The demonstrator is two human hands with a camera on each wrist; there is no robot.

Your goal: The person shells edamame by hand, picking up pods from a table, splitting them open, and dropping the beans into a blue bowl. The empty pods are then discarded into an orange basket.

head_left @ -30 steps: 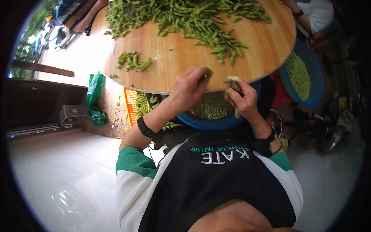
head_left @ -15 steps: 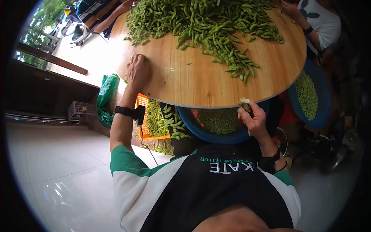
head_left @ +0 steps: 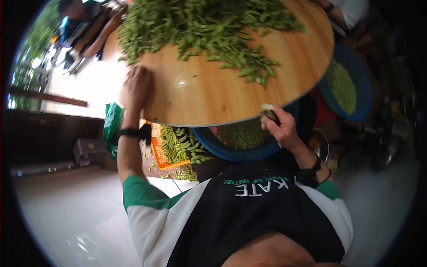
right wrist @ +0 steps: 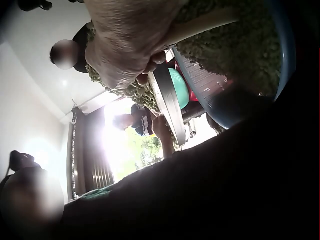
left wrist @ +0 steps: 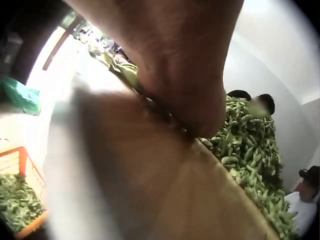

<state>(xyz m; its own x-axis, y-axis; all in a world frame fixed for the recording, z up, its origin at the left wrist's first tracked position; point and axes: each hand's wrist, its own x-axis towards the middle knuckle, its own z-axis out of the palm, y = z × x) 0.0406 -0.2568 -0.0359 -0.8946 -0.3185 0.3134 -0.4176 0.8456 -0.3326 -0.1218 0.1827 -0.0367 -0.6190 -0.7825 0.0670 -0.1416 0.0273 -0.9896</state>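
On the left part of the round wooden table (head_left: 200, 98), the left hand (head_left: 140, 84) lies palm down near the pile of green pods (head_left: 200, 31). Its fingers are blurred in the head view and hidden in the left wrist view, where a few pods (left wrist: 129, 74) show beyond the hand (left wrist: 180, 75). At the front edge, the right hand (head_left: 283, 127) grips a small pale-and-dark object (head_left: 268, 109). A pale strip (right wrist: 205, 25) sticks out from beside the right hand (right wrist: 130, 45) in the right wrist view.
Below the table edge are a blue basin (head_left: 222, 153) of shelled beans and an orange basket (head_left: 158, 153) of pods. Another blue basin (head_left: 367, 95) stands at right. A green bag (head_left: 112, 129) hangs at left. Other people sit around the table.
The left hand has gone from beside the right hand to the table's left side, over where loose pods lay. The right hand still grips its object near the front edge.
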